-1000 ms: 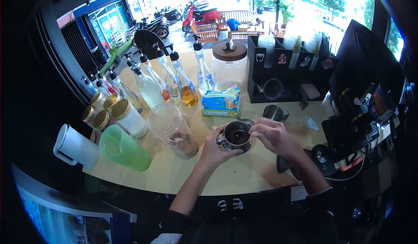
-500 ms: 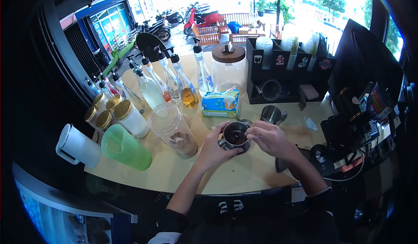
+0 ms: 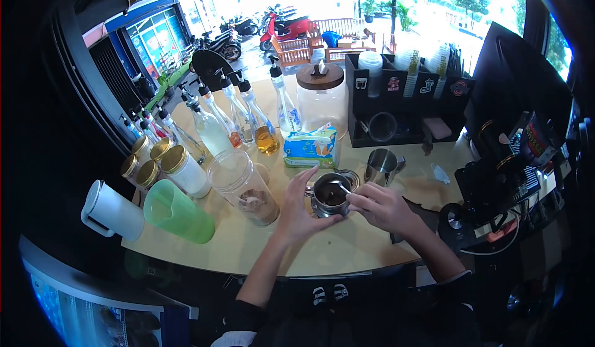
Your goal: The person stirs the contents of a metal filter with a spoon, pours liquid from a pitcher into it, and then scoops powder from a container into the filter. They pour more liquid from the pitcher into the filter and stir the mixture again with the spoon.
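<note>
A small metal cup point(image 3: 324, 207) with dark contents stands on the counter in front of me. My left hand point(image 3: 297, 209) curves along its left side, thumb stretched below and fingers above, spread rather than wrapped round it. In a pinch, my right hand point(image 3: 383, 207) holds a thin metal spoon point(image 3: 343, 187) whose lower end goes into the cup; its tip is hidden. Behind the cup lies a round metal piece point(image 3: 352, 176), partly covered. A steel pitcher point(image 3: 380, 166) is just beyond my right hand. To the left, a clear canister point(image 3: 238, 183) holds brown powder.
A green jug point(image 3: 180, 214) and white pitcher point(image 3: 114, 210) stand left, near gold-lidded jars point(image 3: 186, 170) and pump bottles point(image 3: 211, 130). A tissue pack point(image 3: 310, 150) lies ahead, before a wooden-lidded jar point(image 3: 322, 108). A black cup organizer point(image 3: 403, 108) and dark machine point(image 3: 496, 186) are right.
My left hand has loosened from the cup, its fingers spreading. The cup has turned, its handle now pointing left, and my right hand's spoon shows more clearly. The view has shifted slightly.
</note>
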Available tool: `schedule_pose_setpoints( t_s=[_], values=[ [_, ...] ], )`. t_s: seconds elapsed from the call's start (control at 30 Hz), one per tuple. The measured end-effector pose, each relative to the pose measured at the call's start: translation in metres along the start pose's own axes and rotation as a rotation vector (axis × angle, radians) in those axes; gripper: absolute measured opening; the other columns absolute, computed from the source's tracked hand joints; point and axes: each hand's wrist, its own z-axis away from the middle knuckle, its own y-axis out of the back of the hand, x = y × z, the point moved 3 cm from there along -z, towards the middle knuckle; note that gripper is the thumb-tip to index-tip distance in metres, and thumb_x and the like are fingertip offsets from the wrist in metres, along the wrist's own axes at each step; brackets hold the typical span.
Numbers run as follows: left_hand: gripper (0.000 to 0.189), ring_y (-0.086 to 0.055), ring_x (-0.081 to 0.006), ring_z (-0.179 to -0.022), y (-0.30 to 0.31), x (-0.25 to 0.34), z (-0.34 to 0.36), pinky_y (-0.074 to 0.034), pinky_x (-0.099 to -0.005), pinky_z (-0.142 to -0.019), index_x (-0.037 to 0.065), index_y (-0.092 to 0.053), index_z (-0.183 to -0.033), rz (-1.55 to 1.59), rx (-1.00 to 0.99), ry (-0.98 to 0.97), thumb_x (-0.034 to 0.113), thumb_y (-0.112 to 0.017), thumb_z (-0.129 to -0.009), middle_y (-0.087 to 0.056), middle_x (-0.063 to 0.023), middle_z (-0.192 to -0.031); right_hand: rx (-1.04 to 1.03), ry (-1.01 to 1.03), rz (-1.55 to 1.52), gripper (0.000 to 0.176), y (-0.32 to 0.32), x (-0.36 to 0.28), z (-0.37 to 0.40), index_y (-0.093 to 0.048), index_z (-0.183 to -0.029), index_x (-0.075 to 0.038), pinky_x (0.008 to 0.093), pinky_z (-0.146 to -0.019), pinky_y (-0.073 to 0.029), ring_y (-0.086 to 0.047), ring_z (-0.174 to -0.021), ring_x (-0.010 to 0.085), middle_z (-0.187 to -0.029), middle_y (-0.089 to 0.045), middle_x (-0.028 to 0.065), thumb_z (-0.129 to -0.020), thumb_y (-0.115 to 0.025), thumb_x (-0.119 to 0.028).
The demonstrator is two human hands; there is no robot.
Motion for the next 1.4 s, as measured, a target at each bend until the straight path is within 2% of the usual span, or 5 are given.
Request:
schedule_pose_setpoints(
  t_s=[0.07,0.2,0.5,0.7,1.4],
  values=[
    [0.106,-0.042,-0.0358,-0.122,-0.011,0.016,0.013,-0.032,-0.0475,-0.103,0.004,-0.033,-0.140,-0.169,0.359,0.076,0.041,-0.088,-0.057,-0.044,-0.0181,-0.127,-0.005,-0.002,0.001,0.026,-0.003,-0.001,0.002,-0.060,-0.098,-0.006,0.0323,-0.056,-0.050,-0.061,-0.073,0.0202,-0.082,-0.056,0.0037,-0.076,-0.072,-0.009],
    [0.109,-0.041,-0.0353,-0.119,-0.035,0.018,0.022,-0.031,-0.0480,-0.101,0.003,-0.031,-0.140,-0.276,0.449,0.143,0.043,-0.088,-0.057,-0.040,-0.0171,-0.128,0.003,-0.006,-0.064,0.028,-0.014,0.000,0.005,-0.060,-0.098,-0.006,0.0327,-0.057,-0.051,-0.061,-0.074,0.0203,-0.084,-0.056,0.0040,-0.073,-0.073,-0.009],
    [0.110,-0.047,-0.0294,-0.120,-0.009,-0.022,-0.002,-0.025,-0.0461,-0.110,0.010,-0.030,-0.146,0.059,0.115,0.029,0.030,-0.088,-0.055,-0.051,-0.0116,-0.126,-0.034,-0.072,-0.105,0.021,-0.010,0.005,0.007,-0.061,-0.098,-0.008,0.0339,-0.059,-0.051,-0.062,-0.075,0.0221,-0.084,-0.057,0.0053,-0.080,-0.071,-0.011],
    [0.100,-0.045,-0.0289,-0.125,-0.003,-0.038,-0.014,-0.030,-0.0439,-0.110,0.011,-0.037,-0.141,0.225,-0.083,-0.014,0.026,-0.085,-0.055,-0.050,-0.0114,-0.129,-0.030,-0.128,-0.130,0.021,-0.012,0.008,0.003,-0.061,-0.099,-0.007,0.0351,-0.058,-0.052,-0.062,-0.074,0.0250,-0.086,-0.058,0.0054,-0.081,-0.071,-0.011],
    [0.101,-0.041,-0.0315,-0.129,-0.002,-0.032,-0.015,-0.028,-0.0453,-0.112,0.016,-0.035,-0.144,0.243,-0.138,0.050,0.025,-0.083,-0.055,-0.048,-0.0128,-0.133,-0.086,-0.088,-0.228,0.018,-0.008,0.008,0.000,-0.061,-0.100,-0.006,0.0348,-0.062,-0.054,-0.065,-0.077,0.0253,-0.090,-0.061,0.0068,-0.084,-0.068,-0.009]
  ],
)
